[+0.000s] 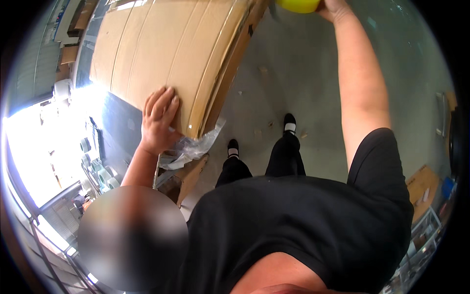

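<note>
A large brown cardboard box [161, 49] stands at the upper left, with creases across its face and a glossy strip along its right edge. My left hand [160, 117] lies on the box's near end, fingers stretched out over the cardboard. At the top edge of the view, my right hand [333, 9] holds a bright yellow rounded thing [298, 4]. The frame cuts that thing off, so its kind does not show. Most of the right hand's fingers are hidden behind it.
Crumpled clear plastic [196, 149] hangs below the box's near corner, above another piece of cardboard [193, 174]. Several tape rolls [100, 171] sit at the left. Small scraps [264, 70] lie on the grey floor [313, 98]. A wooden board [421, 188] is at the far right.
</note>
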Demonstrator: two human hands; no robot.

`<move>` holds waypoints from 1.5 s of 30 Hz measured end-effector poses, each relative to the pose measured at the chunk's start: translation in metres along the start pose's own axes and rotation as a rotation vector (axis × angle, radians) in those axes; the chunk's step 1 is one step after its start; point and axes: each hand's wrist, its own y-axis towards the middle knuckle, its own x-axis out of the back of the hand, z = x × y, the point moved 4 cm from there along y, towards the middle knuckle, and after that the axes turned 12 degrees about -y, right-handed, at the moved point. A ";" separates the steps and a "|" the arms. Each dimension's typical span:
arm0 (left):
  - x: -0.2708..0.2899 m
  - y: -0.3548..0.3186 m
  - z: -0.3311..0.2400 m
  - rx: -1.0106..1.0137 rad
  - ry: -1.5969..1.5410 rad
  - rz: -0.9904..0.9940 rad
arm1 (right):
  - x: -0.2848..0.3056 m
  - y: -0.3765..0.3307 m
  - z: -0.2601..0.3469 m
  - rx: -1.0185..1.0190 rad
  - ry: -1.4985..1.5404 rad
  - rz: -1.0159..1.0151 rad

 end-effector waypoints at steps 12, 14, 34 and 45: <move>0.003 -0.007 0.004 -0.143 0.050 -0.078 | -0.265 -0.262 -0.148 -0.055 -0.199 -0.361; -0.001 -0.009 0.006 -0.146 0.049 -0.080 | -0.302 -0.293 -0.159 0.029 -0.062 -0.448; 0.016 -0.047 0.070 -0.208 -0.151 -0.055 | -0.439 -0.306 -0.230 -0.037 0.060 -0.532; 0.106 -0.094 0.455 0.858 0.166 -0.333 | -0.448 -0.301 -0.243 0.059 -0.174 -0.606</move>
